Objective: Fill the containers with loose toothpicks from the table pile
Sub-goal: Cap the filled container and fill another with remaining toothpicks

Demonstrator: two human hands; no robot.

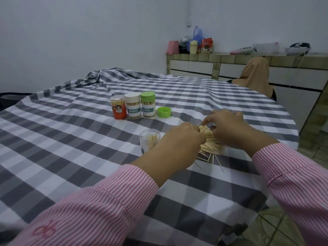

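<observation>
Fingers of the left hand curl narrowly round a bundle of toothpicks, gripping it at its near end. Fingers of the right hand are bent over the same bundle from the far side; whether they pinch it or only touch it cannot be told.

Table: covered with a grey-and-white checked cloth, which carries all task items.

Toothpick pile: lies on the cloth directly beneath and between both hands, with a few loose sticks fanned out toward the near edge.

Closed containers: three stand upright in a row, touching or just beside one another, beyond the hands. Order from left: orange container, white-lidded container, green-lidded container. All three show toothpicks inside.

Open container: clear, upright, just left of the left hand, partly filled with toothpicks.

Green lid: lies on the cloth, open side up, just right of the green-lidded container and apart from the open container.
</observation>
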